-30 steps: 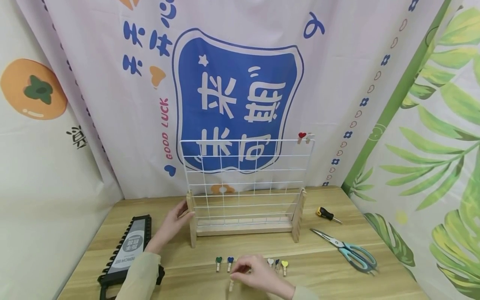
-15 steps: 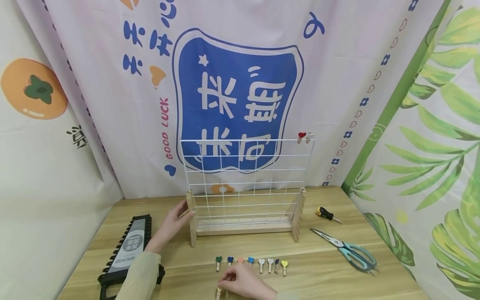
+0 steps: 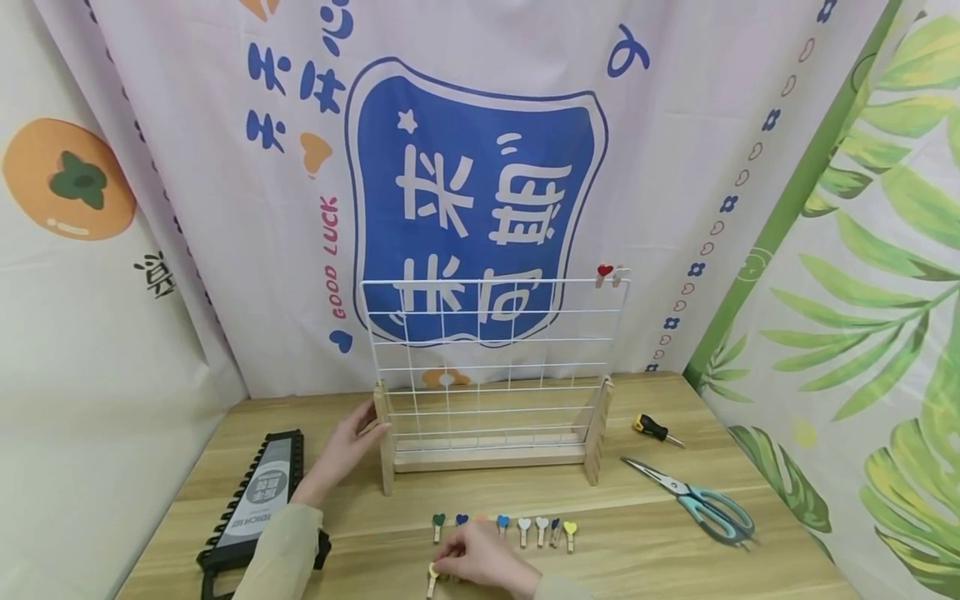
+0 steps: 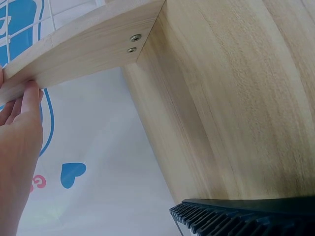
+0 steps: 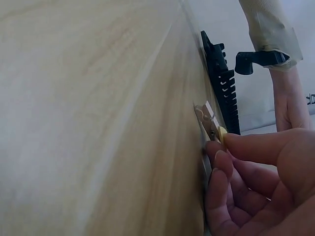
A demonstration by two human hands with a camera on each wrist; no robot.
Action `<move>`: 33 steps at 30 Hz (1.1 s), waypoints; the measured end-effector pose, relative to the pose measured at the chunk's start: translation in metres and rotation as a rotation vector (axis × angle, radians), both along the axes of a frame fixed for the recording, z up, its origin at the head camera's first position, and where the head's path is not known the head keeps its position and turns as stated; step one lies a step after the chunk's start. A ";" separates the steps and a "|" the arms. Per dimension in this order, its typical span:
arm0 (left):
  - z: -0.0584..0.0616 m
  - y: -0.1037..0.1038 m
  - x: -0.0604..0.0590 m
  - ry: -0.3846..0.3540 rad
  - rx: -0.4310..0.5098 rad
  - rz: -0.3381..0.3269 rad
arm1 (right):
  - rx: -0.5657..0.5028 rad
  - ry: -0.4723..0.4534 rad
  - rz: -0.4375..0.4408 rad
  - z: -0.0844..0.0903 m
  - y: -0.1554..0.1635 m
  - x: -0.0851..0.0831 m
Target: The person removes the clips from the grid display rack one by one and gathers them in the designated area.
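Note:
My left hand (image 3: 347,454) grips the left wooden upright (image 4: 88,61) of a white wire grid rack, thumb in front and fingers behind. Between the thumb and fingers of my right hand (image 3: 486,560) is a small wooden clothespin (image 5: 209,120) with a pale yellow heart, low over the table near its front. Just beyond that hand runs a row of heart clothespins, among them a green one (image 3: 438,525), a light blue one (image 3: 502,522) and a yellow one (image 3: 570,533); an orange one is mostly hidden. A red heart clothespin (image 3: 604,272) and a white one (image 3: 619,275) sit on the rack's top right.
Scissors (image 3: 686,496) with teal handles and a screwdriver (image 3: 656,429) lie right of the rack. A black-edged case (image 3: 255,500) lies left, beside my left forearm. A printed curtain (image 3: 300,250) hangs behind the table (image 3: 637,542).
My right hand has moved left and slightly down with the clothespin, uncovering the light blue and white ones in the row. My left hand stays on the upright.

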State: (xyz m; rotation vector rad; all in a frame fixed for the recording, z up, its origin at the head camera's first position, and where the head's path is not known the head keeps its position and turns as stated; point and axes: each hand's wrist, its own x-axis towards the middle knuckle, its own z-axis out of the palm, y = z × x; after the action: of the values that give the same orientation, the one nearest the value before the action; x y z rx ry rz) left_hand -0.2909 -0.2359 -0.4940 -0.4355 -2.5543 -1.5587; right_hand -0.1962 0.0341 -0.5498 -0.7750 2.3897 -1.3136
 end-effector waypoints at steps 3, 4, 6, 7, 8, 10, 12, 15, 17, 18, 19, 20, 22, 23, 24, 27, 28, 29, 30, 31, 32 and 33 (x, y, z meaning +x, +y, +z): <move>0.001 0.000 0.001 -0.002 0.009 0.001 | 0.013 0.022 0.003 0.000 -0.001 0.000; 0.001 0.000 0.001 -0.003 0.012 -0.001 | 0.017 0.033 0.005 0.000 -0.001 -0.001; 0.002 0.001 0.001 0.002 0.009 -0.004 | 0.019 0.051 0.010 0.000 -0.001 -0.001; 0.002 0.001 0.001 0.004 0.009 -0.005 | 0.016 0.054 0.012 0.000 -0.001 -0.001; 0.002 0.001 0.001 0.006 0.009 -0.007 | 0.014 0.056 0.012 0.001 0.000 -0.001; 0.003 0.001 0.001 0.008 0.002 -0.009 | 0.007 0.052 0.012 0.001 0.001 -0.002; 0.003 0.001 0.002 0.008 0.002 -0.009 | -0.004 0.037 0.009 0.004 0.004 -0.002; 0.003 0.001 0.002 0.003 0.003 -0.010 | -0.011 0.036 -0.004 0.009 0.008 -0.004; 0.002 0.000 0.002 0.004 0.006 -0.011 | -0.007 0.064 -0.018 0.014 0.012 -0.005; 0.001 0.000 0.002 0.004 0.008 -0.011 | -0.007 0.084 -0.026 0.018 0.015 -0.007; 0.001 0.000 0.001 0.005 0.009 -0.011 | -0.007 0.103 -0.031 0.022 0.017 -0.008; 0.001 0.000 0.001 0.007 0.006 -0.012 | -0.008 0.123 -0.038 0.026 0.020 -0.010; 0.001 0.000 0.001 0.008 0.008 -0.013 | -0.023 0.139 -0.052 0.038 0.026 -0.013; 0.000 0.000 0.001 0.008 0.012 -0.011 | -0.033 0.146 -0.057 0.044 0.029 -0.015; 0.000 0.000 0.001 0.010 0.014 -0.013 | -0.044 0.158 -0.061 0.051 0.033 -0.017; 0.000 0.001 0.002 0.025 0.013 -0.016 | -0.057 0.205 -0.103 0.071 0.045 -0.025; 0.000 0.001 0.002 0.032 0.008 -0.015 | -0.064 0.227 -0.115 0.078 0.049 -0.027; -0.001 0.001 0.002 0.038 0.007 -0.013 | -0.064 0.261 -0.137 0.085 0.053 -0.030; -0.001 0.001 0.002 0.046 0.001 -0.011 | -0.065 0.289 -0.155 0.093 0.058 -0.033; -0.001 0.002 0.002 0.049 -0.002 -0.010 | -0.067 0.314 -0.177 0.102 0.062 -0.036; -0.001 0.002 0.003 0.051 -0.008 -0.010 | -0.070 0.340 -0.197 0.110 0.067 -0.038; -0.001 0.002 0.003 0.050 -0.008 -0.008 | -0.072 0.372 -0.217 0.120 0.073 -0.041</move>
State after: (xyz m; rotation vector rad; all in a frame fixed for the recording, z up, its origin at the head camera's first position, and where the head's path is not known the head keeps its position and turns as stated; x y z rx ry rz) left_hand -0.2882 -0.2340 -0.4947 -0.4801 -2.5260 -1.5204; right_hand -0.2373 0.1068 -0.4297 -0.8639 2.7979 -1.4522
